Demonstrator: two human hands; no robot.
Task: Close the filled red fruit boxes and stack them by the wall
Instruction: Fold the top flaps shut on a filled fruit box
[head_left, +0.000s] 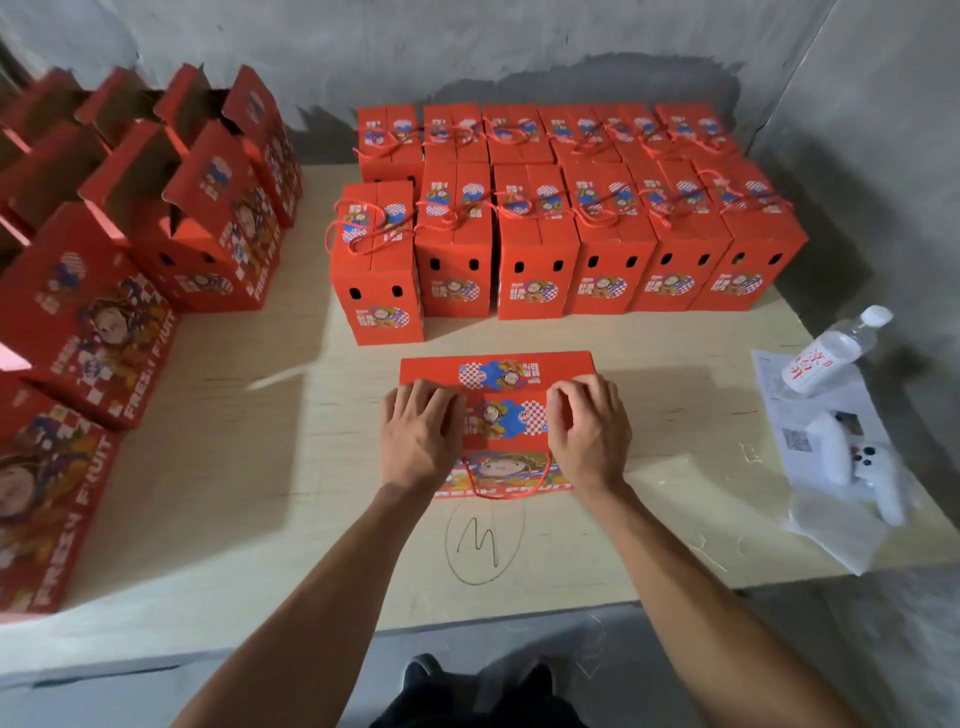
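Pressing one red fruit box (497, 410) shut, left hand (420, 435) flat, right hand (588, 431) loosely curled; closed boxes (566, 218) are stacked by the wall (519, 47); open boxes (171, 197) remain.

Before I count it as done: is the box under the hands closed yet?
Nearly: box has both top flaps down, left hand and right hand pressing them. Whether they're locked, cannot tell.

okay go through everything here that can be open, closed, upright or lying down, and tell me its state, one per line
Box under the hands: lying flat, top flaps pressed down.
Left hand: flat on box.
Right hand: fingers curled, pressing box.
Boxes by wall: closed, upright.
Boxes at left: open, upright.
Water bottle: capped, lying down.
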